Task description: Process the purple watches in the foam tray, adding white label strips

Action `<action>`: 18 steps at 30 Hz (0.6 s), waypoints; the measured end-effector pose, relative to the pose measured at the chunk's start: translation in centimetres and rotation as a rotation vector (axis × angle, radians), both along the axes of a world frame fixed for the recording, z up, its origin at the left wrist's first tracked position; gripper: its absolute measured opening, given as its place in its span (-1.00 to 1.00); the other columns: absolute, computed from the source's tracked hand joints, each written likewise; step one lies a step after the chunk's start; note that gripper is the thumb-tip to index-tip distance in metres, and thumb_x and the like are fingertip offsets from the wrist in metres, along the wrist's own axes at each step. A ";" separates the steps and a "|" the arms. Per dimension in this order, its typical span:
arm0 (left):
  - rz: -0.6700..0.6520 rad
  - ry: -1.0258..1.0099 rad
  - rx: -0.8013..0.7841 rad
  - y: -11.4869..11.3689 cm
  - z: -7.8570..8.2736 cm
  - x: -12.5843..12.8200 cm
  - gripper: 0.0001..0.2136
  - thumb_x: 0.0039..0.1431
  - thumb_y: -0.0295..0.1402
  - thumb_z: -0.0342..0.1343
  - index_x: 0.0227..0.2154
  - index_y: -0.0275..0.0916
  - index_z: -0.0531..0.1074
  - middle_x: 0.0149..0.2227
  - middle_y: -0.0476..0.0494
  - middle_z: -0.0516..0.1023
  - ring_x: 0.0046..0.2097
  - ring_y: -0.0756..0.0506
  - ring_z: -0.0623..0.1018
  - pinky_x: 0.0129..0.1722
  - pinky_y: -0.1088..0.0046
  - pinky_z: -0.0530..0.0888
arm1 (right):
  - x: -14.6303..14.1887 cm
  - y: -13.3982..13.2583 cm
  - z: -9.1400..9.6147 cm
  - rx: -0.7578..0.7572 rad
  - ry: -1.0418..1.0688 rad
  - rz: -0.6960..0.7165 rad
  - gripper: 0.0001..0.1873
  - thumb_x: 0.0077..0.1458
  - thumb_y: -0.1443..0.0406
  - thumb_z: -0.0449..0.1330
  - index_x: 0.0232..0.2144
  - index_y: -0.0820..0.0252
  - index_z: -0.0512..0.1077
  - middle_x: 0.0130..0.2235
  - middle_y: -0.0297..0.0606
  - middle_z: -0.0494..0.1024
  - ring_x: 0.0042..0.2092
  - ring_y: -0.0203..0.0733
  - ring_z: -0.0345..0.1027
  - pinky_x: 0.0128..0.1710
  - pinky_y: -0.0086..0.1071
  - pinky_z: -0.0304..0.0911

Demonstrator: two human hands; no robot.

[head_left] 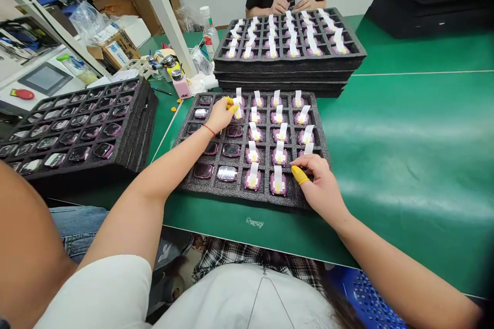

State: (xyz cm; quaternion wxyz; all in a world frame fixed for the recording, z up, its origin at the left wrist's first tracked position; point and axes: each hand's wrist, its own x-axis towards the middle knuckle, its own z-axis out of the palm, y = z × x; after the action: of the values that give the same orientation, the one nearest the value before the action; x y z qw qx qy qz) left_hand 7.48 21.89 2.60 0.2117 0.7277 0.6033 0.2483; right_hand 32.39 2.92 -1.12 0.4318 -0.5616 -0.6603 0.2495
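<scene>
A black foam tray [231, 196] lies in front of me, holding rows of pink-framed smartwatches in square pockets. Most watches carry a white tab with a yellow mark, like the one at the front [277, 181]. Several at the left have no tab, like the dark one [204, 170]. My left hand [219, 115], with yellow finger cots, is at the tray's far left and pinches the white tab [238, 103] of a watch. My right hand [318, 182], with a yellow thumb cot [300, 175], rests over the tray's right edge beside the last column, hiding part of it.
A stack of foam trays with tabbed watches [289, 46] stands beyond, and a co-worker's hands [291, 5] rest at its far side. Another loaded tray stack [77, 128] sits to my left. Black stacks [424, 5] stand far right on the green mat [405, 128].
</scene>
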 end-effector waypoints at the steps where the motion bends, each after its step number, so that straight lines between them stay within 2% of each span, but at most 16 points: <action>1: -0.013 0.057 -0.010 1.2 -0.1 -0.4 -0.83 0.24 -0.49 0.01 -0.17 -0.40 0.43 -0.19 -0.26 0.55 -0.22 -0.08 0.51 -0.13 0.40 0.44 | 0.0 0.0 -0.1 -0.001 -0.005 0.003 -0.92 0.12 0.28 0.15 -0.33 0.05 0.46 -0.20 -0.21 0.50 -0.06 -0.01 0.30 -0.10 -0.04 0.27; 4: -0.083 0.220 -0.017 2.4 0.4 -1.2 -0.85 0.17 -0.48 0.10 -0.22 -0.39 0.49 -0.27 -0.22 0.55 -0.24 -0.12 0.50 -0.12 0.37 0.42 | -0.1 0.0 -0.2 -0.007 -0.021 0.018 -0.92 0.11 0.27 0.15 -0.33 0.05 0.46 -0.20 -0.22 0.51 -0.07 -0.02 0.31 -0.07 -0.03 0.26; 8: -0.139 0.391 0.093 0.2 1.9 -1.4 -0.63 0.17 -0.44 0.09 0.05 -0.36 0.38 -0.07 -0.32 0.47 0.01 -0.25 0.44 0.08 0.22 0.32 | 0.0 -0.1 -0.2 -0.017 -0.039 0.032 -0.91 0.13 0.28 0.14 -0.31 0.06 0.46 -0.20 -0.22 0.50 -0.07 -0.03 0.29 -0.05 -0.02 0.25; 10: -0.231 0.465 0.082 -1.6 2.0 -1.2 -0.63 0.09 -0.38 0.19 -0.01 -0.30 0.42 -0.09 -0.27 0.48 0.02 -0.26 0.44 0.10 0.23 0.33 | 0.0 -0.3 -0.1 -0.016 -0.051 0.042 -0.90 0.14 0.29 0.13 -0.29 0.07 0.45 -0.20 -0.22 0.49 -0.05 -0.03 0.28 -0.01 0.00 0.22; 13: -0.338 0.551 0.034 -3.8 1.1 -0.8 -0.69 -0.02 -0.42 0.26 -0.16 -0.29 0.48 -0.11 -0.25 0.49 0.01 -0.27 0.46 0.07 0.25 0.38 | 0.0 -0.5 0.0 -0.016 -0.068 0.069 -0.91 0.15 0.30 0.13 -0.28 0.07 0.43 -0.17 -0.21 0.48 -0.02 -0.02 0.28 0.02 0.00 0.21; 16: -0.339 0.578 0.035 -4.2 0.6 -0.6 -0.77 0.03 -0.49 0.16 -0.20 -0.34 0.46 -0.10 -0.30 0.50 0.04 -0.28 0.45 0.09 0.22 0.37 | -0.1 -0.5 0.0 -0.018 -0.077 0.085 -0.91 0.14 0.31 0.14 -0.28 0.06 0.43 -0.16 -0.22 0.48 -0.01 -0.02 0.28 0.03 -0.01 0.21; 18: -0.320 0.563 0.033 -3.8 1.1 -0.9 -0.79 0.07 -0.51 0.10 -0.20 -0.35 0.45 -0.18 -0.30 0.52 -0.01 -0.27 0.50 0.07 0.23 0.38 | -0.1 -0.4 0.0 -0.013 -0.082 0.079 -0.91 0.13 0.33 0.14 -0.29 0.07 0.43 -0.17 -0.22 0.49 -0.02 -0.02 0.28 0.03 -0.01 0.21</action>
State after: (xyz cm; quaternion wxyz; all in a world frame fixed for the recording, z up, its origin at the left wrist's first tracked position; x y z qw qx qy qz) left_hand 6.61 18.05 3.65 0.0612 0.8568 0.5118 0.0105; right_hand 32.30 2.50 -1.09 0.3903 -0.5477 -0.6975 0.2473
